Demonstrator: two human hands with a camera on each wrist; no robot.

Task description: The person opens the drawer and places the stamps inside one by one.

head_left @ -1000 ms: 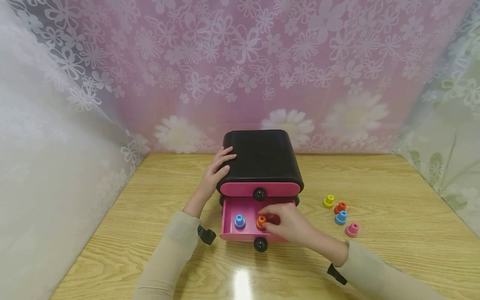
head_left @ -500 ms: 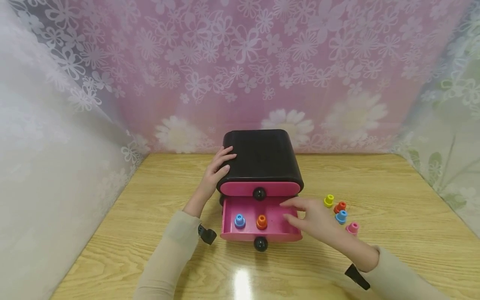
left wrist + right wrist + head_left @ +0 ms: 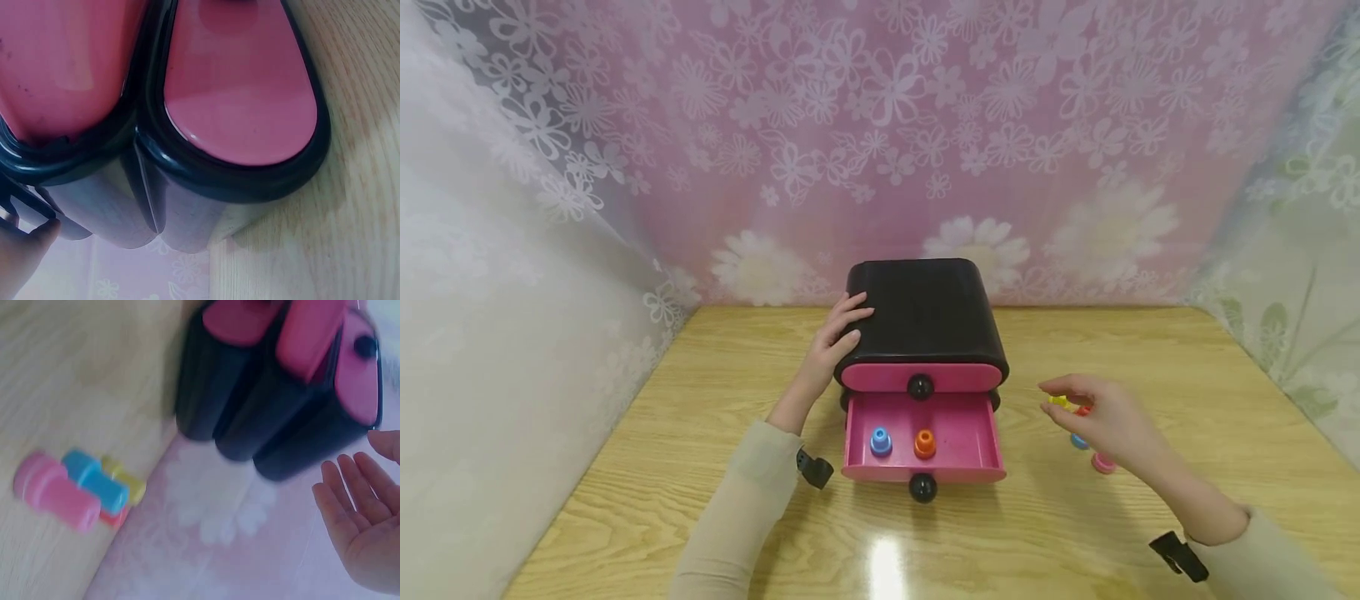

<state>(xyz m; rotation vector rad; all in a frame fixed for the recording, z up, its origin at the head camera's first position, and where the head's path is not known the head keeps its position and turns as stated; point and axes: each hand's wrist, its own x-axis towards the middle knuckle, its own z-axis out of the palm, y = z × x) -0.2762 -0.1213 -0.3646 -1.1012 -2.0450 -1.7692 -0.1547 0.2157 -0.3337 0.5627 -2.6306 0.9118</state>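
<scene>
My left hand (image 3: pixel 831 342) rests on the left top edge of a black drawer cabinet (image 3: pixel 921 308), fingers spread. A pink drawer (image 3: pixel 970 433) under the top one is pulled out. Standing upright in it are a blue peg-shaped piece (image 3: pixel 881 442) and an orange one (image 3: pixel 925 444), both with wide round bases. My right hand (image 3: pixel 1108 421) hovers over the loose pieces on the table, thumb and fingers apart, holding nothing. Nearest its fingertips is a yellow piece (image 3: pixel 1060 402). The red piece (image 3: pixel 1083 411), another blue piece (image 3: pixel 1079 442) and a pink piece (image 3: pixel 1103 463) are partly hidden by that hand.
The right wrist view shows three stacked drawer tiers, the middle drawer (image 3: pixel 310 334) sticking out. Black round knobs (image 3: pixel 922 487) mark the drawer fronts. A wooden table (image 3: pixel 715 392) carries everything, and a flowered curtain (image 3: pixel 880 150) hangs behind it.
My right hand has let go of the orange piece in the drawer and moved right, over to the loose pieces. My left hand stays on the cabinet.
</scene>
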